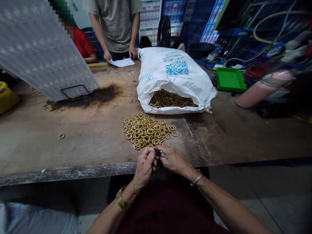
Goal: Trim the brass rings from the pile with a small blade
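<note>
Both hands meet at the table's front edge, just below a pile of brass-coloured rings (pixel 148 130). My left hand (pixel 144 165) is closed in a pinch; what lies between its fingers is too small to make out. In my right hand (pixel 174 159), fingers curl around a small dark tool with a pale grey part (pixel 159 152), whose kind I cannot tell. Its dark end touches or nearly touches the left fingertips. Behind the pile lies a white woven sack (pixel 175 76), its open mouth facing me and showing many more rings inside (pixel 173 99).
One loose ring (pixel 61 136) lies left on the wooden table (pixel 97 143). A ribbed translucent panel (pixel 56 55) leans on a black wire stand (pixel 75 92). At right are a green tray (pixel 230 79) and a pink cylinder (pixel 264 87). Across stands a person (pixel 117 26) with papers (pixel 122 62).
</note>
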`<state>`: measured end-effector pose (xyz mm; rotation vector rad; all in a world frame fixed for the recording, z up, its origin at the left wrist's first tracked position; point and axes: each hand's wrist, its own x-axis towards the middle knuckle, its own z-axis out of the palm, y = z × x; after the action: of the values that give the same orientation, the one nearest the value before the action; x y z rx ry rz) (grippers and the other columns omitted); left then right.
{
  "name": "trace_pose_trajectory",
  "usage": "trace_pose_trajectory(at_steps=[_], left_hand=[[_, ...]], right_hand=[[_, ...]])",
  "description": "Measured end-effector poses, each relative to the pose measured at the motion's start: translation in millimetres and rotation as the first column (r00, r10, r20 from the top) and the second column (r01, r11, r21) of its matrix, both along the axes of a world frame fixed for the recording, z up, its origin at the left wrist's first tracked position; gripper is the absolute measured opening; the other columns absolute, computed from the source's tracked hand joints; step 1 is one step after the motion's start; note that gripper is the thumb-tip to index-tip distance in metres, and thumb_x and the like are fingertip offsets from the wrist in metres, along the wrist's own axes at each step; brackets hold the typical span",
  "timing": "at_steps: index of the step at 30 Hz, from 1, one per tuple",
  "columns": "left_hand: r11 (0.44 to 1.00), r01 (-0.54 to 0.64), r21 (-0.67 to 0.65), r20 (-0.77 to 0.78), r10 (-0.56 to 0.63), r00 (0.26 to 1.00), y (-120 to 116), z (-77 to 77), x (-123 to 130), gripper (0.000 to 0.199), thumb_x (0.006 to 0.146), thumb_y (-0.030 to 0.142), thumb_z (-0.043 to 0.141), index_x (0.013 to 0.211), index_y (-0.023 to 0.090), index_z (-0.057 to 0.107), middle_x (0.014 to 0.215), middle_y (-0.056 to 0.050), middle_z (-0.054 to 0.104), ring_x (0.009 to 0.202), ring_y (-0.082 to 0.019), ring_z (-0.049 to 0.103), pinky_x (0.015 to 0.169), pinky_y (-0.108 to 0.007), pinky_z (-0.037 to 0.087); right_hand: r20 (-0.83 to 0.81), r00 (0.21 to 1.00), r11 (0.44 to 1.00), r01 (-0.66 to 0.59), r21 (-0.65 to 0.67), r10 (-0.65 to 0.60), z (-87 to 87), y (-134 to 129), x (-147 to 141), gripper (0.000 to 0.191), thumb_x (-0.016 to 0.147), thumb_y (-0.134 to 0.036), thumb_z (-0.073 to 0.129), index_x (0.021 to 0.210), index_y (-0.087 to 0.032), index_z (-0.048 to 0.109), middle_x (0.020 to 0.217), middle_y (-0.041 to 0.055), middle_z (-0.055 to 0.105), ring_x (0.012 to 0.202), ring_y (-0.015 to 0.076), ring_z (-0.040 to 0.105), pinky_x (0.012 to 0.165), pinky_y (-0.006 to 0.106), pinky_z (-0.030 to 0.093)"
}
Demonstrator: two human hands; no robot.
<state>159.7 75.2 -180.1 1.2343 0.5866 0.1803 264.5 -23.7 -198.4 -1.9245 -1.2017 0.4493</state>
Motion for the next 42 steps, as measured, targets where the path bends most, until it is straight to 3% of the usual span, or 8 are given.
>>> trace_pose_trajectory(at_steps=[9,14,20,26,30,35,38,42], left_hand=[[0.991,-0.04,0.127,0.066,0.032,0.997,-5.8,2.3,-5.3,0.036,0.082,0.051,0.049,0.077,0.015,0.046,0.059,0.003,0.044,0.046,-0.004,0.034,0.042,-0.016,0.027],[0.996,-0.003,-0.094,0.153,0.017,0.988,-7.5,15.4,-6.8,0.03,0.082,0.044,0.052,0.078,0.015,0.047,0.07,0.0,0.052,0.046,-0.005,0.038,0.04,-0.017,0.029],[0.911,-0.17,-0.376,0.021,0.192,0.981,7.5,8.3,-1.2,0.03,0.072,0.037,0.063,0.076,0.013,0.046,0.082,-0.005,0.057,0.056,-0.008,0.048,0.043,-0.018,0.035],[0.834,-0.152,-0.53,-0.056,0.144,0.988,15.5,8.0,-5.3,0.033,0.065,0.03,0.065,0.091,0.015,0.051,0.069,-0.002,0.056,0.051,-0.01,0.048,0.043,-0.019,0.035],[0.785,-0.12,-0.607,-0.06,0.104,0.993,16.6,9.6,-4.0,0.026,0.066,0.033,0.066,0.075,0.012,0.054,0.071,-0.003,0.054,0.058,-0.01,0.05,0.046,-0.019,0.038],[0.835,-0.113,-0.539,-0.083,0.081,0.993,10.5,9.0,3.0,0.031,0.065,0.034,0.07,0.065,0.012,0.048,0.072,-0.003,0.053,0.063,-0.011,0.053,0.045,-0.019,0.039],[0.889,-0.064,-0.453,-0.092,0.025,0.995,5.7,7.3,6.8,0.033,0.065,0.036,0.07,0.071,0.012,0.049,0.07,-0.002,0.052,0.062,-0.012,0.053,0.042,-0.018,0.038],[0.985,0.017,-0.169,-0.059,-0.027,0.998,0.4,2.1,10.6,0.031,0.071,0.041,0.063,0.082,0.014,0.051,0.066,0.001,0.048,0.054,-0.009,0.048,0.039,-0.017,0.035]], right_hand=[[0.035,0.999,0.99,-0.009,-0.139,0.013,4.8,1.1,8.6,0.009,0.073,-0.01,0.043,0.069,-0.016,0.048,0.06,-0.0009,0.049,0.052,0.0103,0.039,0.051,0.02,0.023],[0.142,0.975,0.977,0.186,-0.103,-0.171,-4.7,-9.4,32.9,0.011,0.079,-0.017,0.042,0.069,-0.016,0.047,0.06,0.0005,0.047,0.053,0.0116,0.038,0.052,0.022,0.024],[0.12,0.951,0.952,0.294,-0.081,-0.283,-8.1,-9.8,29.4,0.008,0.079,-0.024,0.045,0.078,-0.017,0.048,0.064,0.0005,0.05,0.055,0.0134,0.043,0.054,0.022,0.027],[0.165,0.881,0.876,0.465,-0.13,-0.443,-14.6,-21.4,41.9,0.019,0.079,-0.026,0.047,0.093,-0.016,0.052,0.072,0.0038,0.057,0.06,0.0163,0.051,0.056,0.022,0.031],[0.196,0.914,0.892,0.395,-0.221,-0.356,-12.4,-35.5,51.5,0.017,0.081,-0.026,0.05,0.093,-0.017,0.055,0.076,0.0029,0.059,0.065,0.0161,0.053,0.058,0.022,0.033],[0.288,0.933,0.908,0.299,-0.292,-0.215,-4.9,-31.9,40.3,0.017,0.084,-0.028,0.056,0.098,-0.019,0.055,0.094,0.0036,0.061,0.077,0.0174,0.056,0.062,0.023,0.032],[0.29,0.938,0.902,0.284,-0.324,-0.191,-3.9,-26.5,36.7,0.013,0.083,-0.024,0.056,0.093,-0.017,0.055,0.091,0.0038,0.06,0.077,0.0172,0.055,0.059,0.022,0.03],[0.196,0.957,0.909,0.266,-0.32,-0.211,-4.6,-23.6,40.6,0.009,0.081,-0.022,0.053,0.088,-0.016,0.053,0.08,0.0032,0.058,0.068,0.0152,0.051,0.057,0.022,0.028]])
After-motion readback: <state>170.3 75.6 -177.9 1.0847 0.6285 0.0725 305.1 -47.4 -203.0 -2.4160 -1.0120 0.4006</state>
